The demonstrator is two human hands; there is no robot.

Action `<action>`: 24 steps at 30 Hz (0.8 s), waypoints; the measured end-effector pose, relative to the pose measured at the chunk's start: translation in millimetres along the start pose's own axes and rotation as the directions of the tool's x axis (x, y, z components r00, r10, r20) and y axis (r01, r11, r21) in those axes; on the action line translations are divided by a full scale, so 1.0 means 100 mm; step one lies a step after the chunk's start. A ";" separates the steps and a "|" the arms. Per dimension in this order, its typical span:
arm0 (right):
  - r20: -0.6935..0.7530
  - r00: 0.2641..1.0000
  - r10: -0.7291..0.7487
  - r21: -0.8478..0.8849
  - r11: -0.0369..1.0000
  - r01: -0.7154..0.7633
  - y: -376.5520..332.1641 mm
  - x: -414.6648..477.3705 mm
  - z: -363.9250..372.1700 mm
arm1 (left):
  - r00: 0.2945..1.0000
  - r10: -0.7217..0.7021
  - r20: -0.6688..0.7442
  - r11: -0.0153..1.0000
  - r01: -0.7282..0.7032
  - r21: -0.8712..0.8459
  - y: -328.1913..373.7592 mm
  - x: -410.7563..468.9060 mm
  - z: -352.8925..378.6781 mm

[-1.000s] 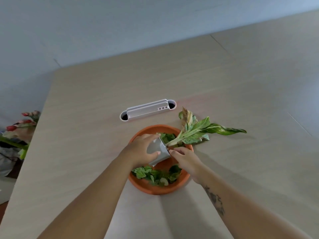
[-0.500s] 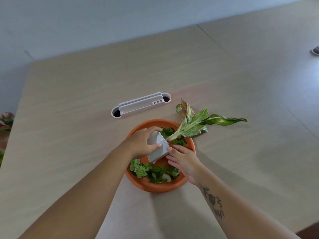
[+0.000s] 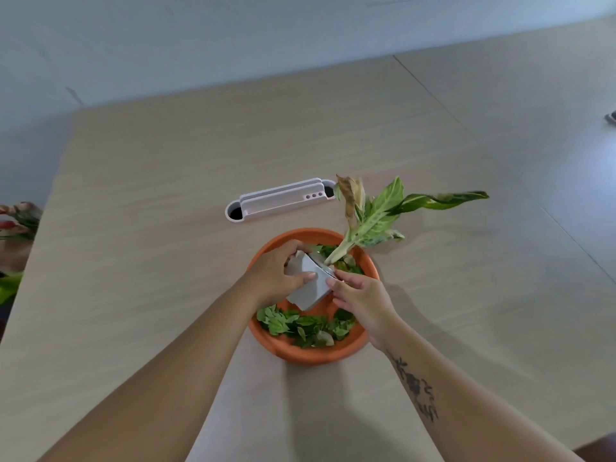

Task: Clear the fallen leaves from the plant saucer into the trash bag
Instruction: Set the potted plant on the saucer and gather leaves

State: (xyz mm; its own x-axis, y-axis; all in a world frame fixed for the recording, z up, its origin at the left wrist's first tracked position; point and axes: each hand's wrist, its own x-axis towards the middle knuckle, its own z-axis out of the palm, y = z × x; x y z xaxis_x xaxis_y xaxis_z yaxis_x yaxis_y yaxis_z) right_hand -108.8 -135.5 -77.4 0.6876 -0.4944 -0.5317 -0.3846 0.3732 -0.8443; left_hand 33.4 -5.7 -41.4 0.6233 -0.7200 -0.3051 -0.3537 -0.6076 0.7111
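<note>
Head view looks down on an orange saucer on a wooden table. Over the saucer's middle the left hand grips a small grey pot, tipped on its side, its plant leaning out past the saucer's far rim. The right hand touches the pot's mouth with its fingertips; whether it pinches anything I cannot tell. Fallen leaves lie inside the saucer, mostly at its near side. Beyond the saucer sits a white cable slot.
</note>
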 end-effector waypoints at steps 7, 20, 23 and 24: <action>0.008 0.988 -0.156 -0.264 0.952 0.152 -0.10 0.03 -0.04 | 0.989 -0.062 -0.135 0.990 0.044 -0.130 -0.06 -0.22 0.12; 0.127 0.940 -0.318 -0.484 0.807 0.339 -0.06 0.15 -0.12 | 0.942 -0.121 -0.312 0.971 0.047 -0.234 -0.15 -0.37 0.44; 0.149 0.926 -0.347 -0.512 0.774 0.372 -0.03 0.15 -0.14 | 0.933 -0.127 -0.336 0.968 0.043 -0.249 -0.18 -0.41 0.50; 0.158 0.920 -0.360 -0.522 0.760 0.387 -0.03 0.15 -0.14 | 0.931 -0.127 -0.343 0.970 0.044 -0.240 -0.19 -0.43 0.53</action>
State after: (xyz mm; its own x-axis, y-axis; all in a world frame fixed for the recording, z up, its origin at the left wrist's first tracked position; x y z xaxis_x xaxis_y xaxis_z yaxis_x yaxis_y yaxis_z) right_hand -106.3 -154.9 -83.9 0.8679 -0.4652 -0.1745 -0.3474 -0.3172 -0.8824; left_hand -23.7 19.0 -74.8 0.8645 -0.4775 -0.1569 -0.1481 -0.5403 0.8283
